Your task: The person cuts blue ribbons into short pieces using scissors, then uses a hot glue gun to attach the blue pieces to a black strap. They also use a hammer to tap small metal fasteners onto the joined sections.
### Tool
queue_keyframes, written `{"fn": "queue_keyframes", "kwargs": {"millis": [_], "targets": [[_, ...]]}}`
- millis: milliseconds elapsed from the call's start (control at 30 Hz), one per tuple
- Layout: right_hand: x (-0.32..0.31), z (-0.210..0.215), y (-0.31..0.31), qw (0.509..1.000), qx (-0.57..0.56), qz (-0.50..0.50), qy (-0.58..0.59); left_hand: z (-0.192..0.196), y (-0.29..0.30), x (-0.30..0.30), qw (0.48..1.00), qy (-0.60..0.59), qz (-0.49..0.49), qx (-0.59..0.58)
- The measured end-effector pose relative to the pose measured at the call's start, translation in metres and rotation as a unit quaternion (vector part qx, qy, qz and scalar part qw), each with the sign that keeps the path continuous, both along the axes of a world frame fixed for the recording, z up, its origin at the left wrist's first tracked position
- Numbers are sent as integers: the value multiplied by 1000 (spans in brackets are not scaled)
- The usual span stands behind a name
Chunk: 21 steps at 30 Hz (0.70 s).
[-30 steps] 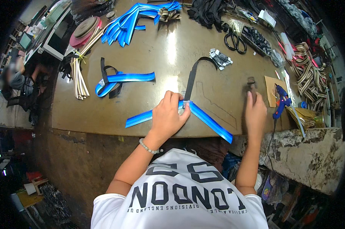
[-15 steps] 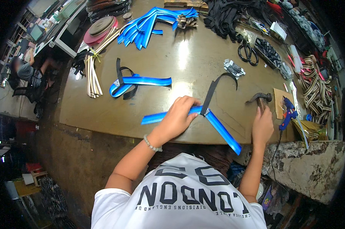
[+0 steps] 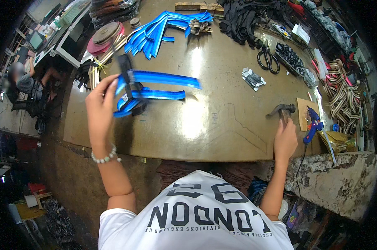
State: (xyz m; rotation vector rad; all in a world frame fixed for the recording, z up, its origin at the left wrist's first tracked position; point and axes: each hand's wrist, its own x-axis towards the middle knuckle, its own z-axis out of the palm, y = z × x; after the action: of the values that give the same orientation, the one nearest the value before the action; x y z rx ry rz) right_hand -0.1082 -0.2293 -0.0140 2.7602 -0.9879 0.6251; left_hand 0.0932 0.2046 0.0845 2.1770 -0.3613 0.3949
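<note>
At the left of the table, my left hand (image 3: 100,110) pinches a blue strap piece (image 3: 167,78) with a black strap crossing it; the black part is smeared by motion. This piece hangs just over or on a second blue strap piece (image 3: 165,95), which lies looped with its own black band; whether the two touch I cannot tell. On the right, my right hand (image 3: 285,141) is closed round the handle of a hammer (image 3: 285,109) whose dark metal head rests at the table top.
A drawn outline (image 3: 249,130) marks the brown table (image 3: 213,146). Right of the hammer lie a blue glue gun (image 3: 312,127) and cardboard (image 3: 301,109). Farther back are black scissors (image 3: 268,60), a small clear packet (image 3: 253,79), bundled blue straps (image 3: 155,35) and black straps (image 3: 242,21). A person (image 3: 26,79) sits far left.
My left hand has carried the blue strap piece from the table's middle, off the drawn outline, to the left beside the other piece. My right hand keeps hold of the hammer, nearly still.
</note>
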Motion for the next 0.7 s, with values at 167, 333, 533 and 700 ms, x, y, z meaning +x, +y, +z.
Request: {"fn": "queue_keyframes", "kwargs": {"millis": [167,333,533,700], "targets": [[0,1,0,1000,5,4,-4,-59,38,37,981,-6,138,135],[1,2,-1,1000,16,3,0,-38,0,56,987,-61,142,41],[2,2,-1,1000,8,5,-7,-4,-128,89,975,-78,-161,132],[2,0,-2,1000,5,3,-13,-37,-253,164,942,-18,-325,84]]}}
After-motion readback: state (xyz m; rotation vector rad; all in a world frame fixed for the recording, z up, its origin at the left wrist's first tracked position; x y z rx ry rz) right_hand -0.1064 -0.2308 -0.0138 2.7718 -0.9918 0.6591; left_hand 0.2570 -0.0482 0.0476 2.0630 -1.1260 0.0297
